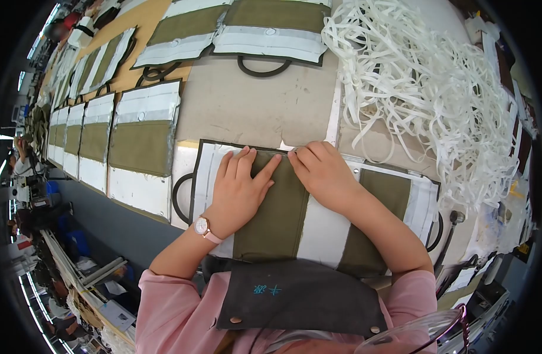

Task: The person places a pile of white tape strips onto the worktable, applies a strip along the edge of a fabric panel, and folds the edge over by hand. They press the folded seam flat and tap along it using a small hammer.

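An olive and white bag panel (pixel 271 218) with dark edging lies flat in front of me, a black loop handle (pixel 178 197) at its left end and another at its right. My left hand (pixel 238 186) rests on its left part, fingers spread, the index fingertip close to the far edge. At that same edge, the fingers of my right hand (pixel 321 171) are pinched together on the border of the panel. A bit of white (pixel 287 147) shows just past the fingertips; what it is I cannot tell. A pink-strapped watch (pixel 202 226) is on my left wrist.
A big heap of loose white strips (pixel 412 76) covers the right rear of the table. Similar bag panels (pixel 144 130) lie in a row at left, and more bag panels (pixel 271 35) lie at the back. A dark gooseneck-like rod (pixel 456 218) stands at right.
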The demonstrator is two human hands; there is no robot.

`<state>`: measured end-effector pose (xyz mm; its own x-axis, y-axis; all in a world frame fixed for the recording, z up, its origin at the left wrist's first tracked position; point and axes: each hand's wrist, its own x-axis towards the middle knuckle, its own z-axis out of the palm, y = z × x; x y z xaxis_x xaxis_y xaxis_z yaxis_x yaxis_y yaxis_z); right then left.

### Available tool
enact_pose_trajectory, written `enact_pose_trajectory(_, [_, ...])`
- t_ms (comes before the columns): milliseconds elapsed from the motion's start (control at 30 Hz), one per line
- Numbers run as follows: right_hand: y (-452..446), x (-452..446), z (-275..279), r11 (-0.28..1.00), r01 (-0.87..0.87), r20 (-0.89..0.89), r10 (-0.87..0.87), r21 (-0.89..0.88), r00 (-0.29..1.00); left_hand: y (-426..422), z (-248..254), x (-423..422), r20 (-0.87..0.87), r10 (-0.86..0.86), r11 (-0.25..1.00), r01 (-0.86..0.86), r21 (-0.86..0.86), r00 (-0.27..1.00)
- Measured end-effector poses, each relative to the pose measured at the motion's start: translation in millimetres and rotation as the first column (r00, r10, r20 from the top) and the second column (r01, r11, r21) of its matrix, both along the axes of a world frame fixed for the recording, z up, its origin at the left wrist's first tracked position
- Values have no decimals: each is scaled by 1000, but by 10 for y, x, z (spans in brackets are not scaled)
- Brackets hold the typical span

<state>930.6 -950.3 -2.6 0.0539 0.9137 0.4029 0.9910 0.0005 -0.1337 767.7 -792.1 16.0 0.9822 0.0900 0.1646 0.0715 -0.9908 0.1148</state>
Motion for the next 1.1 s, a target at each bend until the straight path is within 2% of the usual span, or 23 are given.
enact_pose_trajectory(133, [-11, 5, -59, 999, 22, -106, -18, 28, 994, -14, -13, 10, 7, 38, 998, -38, -41, 999])
enact_pose_trajectory(200, [-1, 13, -51, 999, 20, -173, -15, 25, 985, 31, -26, 23, -7, 19, 1000, -20, -9, 1000])
enact_pose_trajectory(333, [45, -52, 9, 996, 87, -167, -87, -6, 982, -38, 54, 67, -16, 56, 994, -55, 90, 998])
enact_pose_trajectory(400, [55, -67, -5, 994, 109, -210, -106, 2, 972, -129, 18, 150, 27, 45, 997, -46, 56, 999])
enact_pose_trajectory(500, [35, -73, -125, 986, 156, -386, -125, 51, 914, -172, -92, 176, 67, 29, 998, -33, 58, 997])
enact_pose_trajectory(600, [-48, -55, -144, 934, 349, -567, -246, 78, 786, -170, -65, 117, 50, 31, 998, -34, 60, 998])
enact_pose_trajectory(700, [-130, -26, -78, 929, 369, -623, -283, 10, 729, -201, -26, 136, 61, 17, 999, -19, 36, 998])
enact_pose_trajectory(800, [-113, -13, -57, 928, 370, -630, -311, -40, 711, -228, 11, 154, 64, 1, 999, -4, 47, 998])
enact_pose_trajectory(900, [-115, 9, -86, 949, 314, -618, -251, -7, 745, -254, -7, 155, 42, 29, 999, -30, 21, 999])
enact_pose_trajectory(1000, [-161, 86, -82, 992, 117, -348, -97, 38, 932, -235, 7, 161, 29, 21, 999, -22, 30, 999])
enact_pose_trajectory(1100, [-211, 69, 11, 998, 22, -162, -32, -63, 986, -232, -11, 170, 32, 11, 998, -14, 64, 999])
